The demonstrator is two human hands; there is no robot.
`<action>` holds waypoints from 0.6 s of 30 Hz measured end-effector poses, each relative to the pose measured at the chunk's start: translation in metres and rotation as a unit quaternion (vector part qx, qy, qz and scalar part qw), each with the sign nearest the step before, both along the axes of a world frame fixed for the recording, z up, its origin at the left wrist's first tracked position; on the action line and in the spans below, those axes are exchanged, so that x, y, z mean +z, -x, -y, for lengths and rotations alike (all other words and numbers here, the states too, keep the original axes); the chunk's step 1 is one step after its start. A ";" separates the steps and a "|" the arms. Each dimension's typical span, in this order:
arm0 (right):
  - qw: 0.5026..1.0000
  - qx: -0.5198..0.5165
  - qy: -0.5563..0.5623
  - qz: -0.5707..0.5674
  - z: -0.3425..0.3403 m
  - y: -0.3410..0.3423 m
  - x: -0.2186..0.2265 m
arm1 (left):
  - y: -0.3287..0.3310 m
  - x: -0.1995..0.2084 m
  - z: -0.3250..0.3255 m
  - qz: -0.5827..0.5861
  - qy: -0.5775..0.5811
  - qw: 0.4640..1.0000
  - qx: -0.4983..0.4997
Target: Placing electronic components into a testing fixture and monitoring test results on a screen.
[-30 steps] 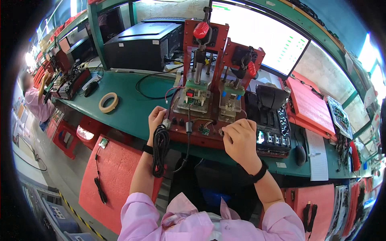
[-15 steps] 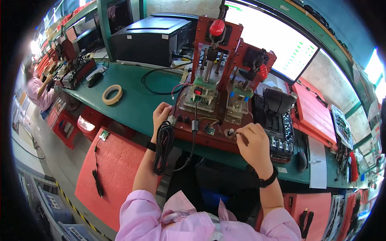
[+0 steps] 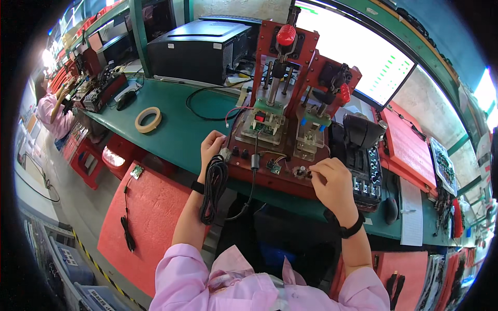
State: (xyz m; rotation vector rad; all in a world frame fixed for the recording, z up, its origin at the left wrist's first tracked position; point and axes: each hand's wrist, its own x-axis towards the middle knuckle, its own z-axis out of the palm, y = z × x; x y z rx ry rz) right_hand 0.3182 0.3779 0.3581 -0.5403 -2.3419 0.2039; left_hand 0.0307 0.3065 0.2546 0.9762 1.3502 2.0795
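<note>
My left hand [image 3: 211, 147] is closed at the left front corner of a red test fixture [image 3: 244, 165], its fingertips beside a pale connector; what they grip is hidden. A coiled black cable [image 3: 213, 189] hangs against the inside of that wrist. My right hand [image 3: 333, 182] has thumb and fingers bent together at the fixture's front right edge, close by a small metal knob [image 3: 301, 170]. Anything between those fingertips is too small to make out. Under the left press, a green circuit board [image 3: 267, 123] sits in a clear holder, and a cable with a black ferrite bead [image 3: 254, 161] runs down from it.
Two red-handled toggle clamps [image 3: 286, 35] rise from the fixture. Behind stand a black computer case [image 3: 199, 49] and a bright monitor [image 3: 358, 44]. Tape [image 3: 148, 120] lies left on the green bench; a mouse [image 3: 391, 210] and paper sit right. Another person works far left.
The view has shifted slightly, moving the bench a little rightward in the picture. Both my hands stay at the fixture, the right wrist turned slightly. The far person's arms have moved.
</note>
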 end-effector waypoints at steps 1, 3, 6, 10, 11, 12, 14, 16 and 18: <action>1.000 0.001 -0.009 0.000 0.000 -0.001 -0.002 | 0.001 0.000 0.001 0.001 0.002 1.000 0.002; 0.999 -0.003 -0.034 0.005 0.004 0.000 -0.004 | 0.002 -0.002 0.004 0.003 0.005 1.000 0.005; 0.995 -0.021 -0.095 0.037 0.017 0.004 -0.007 | 0.010 -0.011 0.003 -0.023 0.000 1.000 0.021; 0.987 -0.048 -0.142 0.052 0.020 0.006 -0.001 | 0.006 -0.003 -0.002 -0.042 0.007 0.999 0.018; 0.994 -0.028 -0.095 0.038 0.015 0.005 -0.002 | 0.008 -0.006 -0.002 -0.051 0.013 0.998 0.024; 0.999 -0.010 -0.049 0.022 0.007 0.003 -0.005 | 0.010 -0.009 -0.001 -0.049 0.011 0.998 0.024; 0.998 0.004 0.054 0.023 -0.003 -0.004 -0.004 | 0.014 -0.011 0.001 -0.047 0.015 0.999 0.023; 0.998 -0.005 0.055 0.018 -0.010 -0.017 0.002 | 0.014 -0.007 0.004 -0.049 0.023 0.998 0.018; 0.998 -0.036 0.038 0.036 -0.020 -0.034 0.005 | 0.009 -0.002 0.001 -0.044 0.023 0.999 0.011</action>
